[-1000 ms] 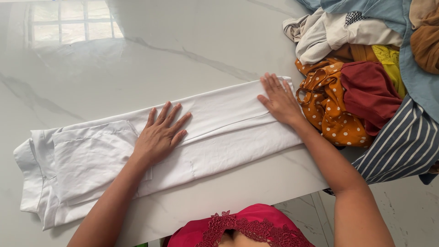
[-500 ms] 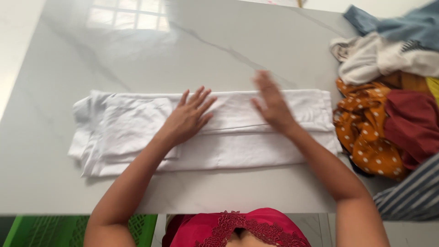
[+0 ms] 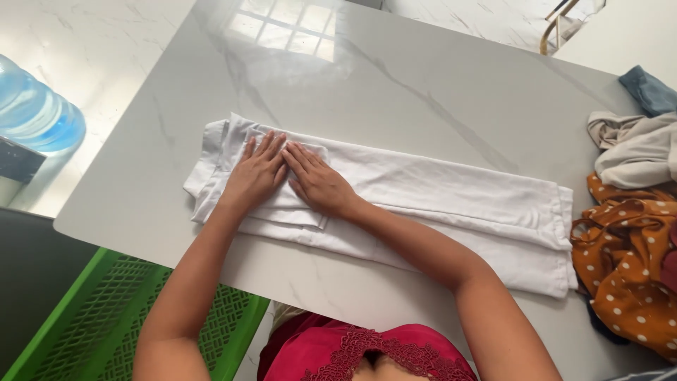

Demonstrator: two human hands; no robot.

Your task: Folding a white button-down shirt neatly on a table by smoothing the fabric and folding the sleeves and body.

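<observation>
Hands, left hand (image 3: 255, 176) and right hand (image 3: 319, 185), press flat, fingers spread, on folded white cloth (image 3: 437, 194).

An orange polka-dotted cloth (image 3: 624, 264), a grey cloth (image 3: 635, 152) and a blue cloth (image 3: 650, 90) are piled on the marble surface (image 3: 395, 85); a green crate (image 3: 84, 310) and blue water bottle (image 3: 35, 113) are seen below.

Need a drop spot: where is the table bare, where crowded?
Bare: the table beyond the white garment, up to its far edge, and a narrow near strip. Crowded: right edge, with the clothes pile. Left hand and right hand press the garment's left end.
</observation>
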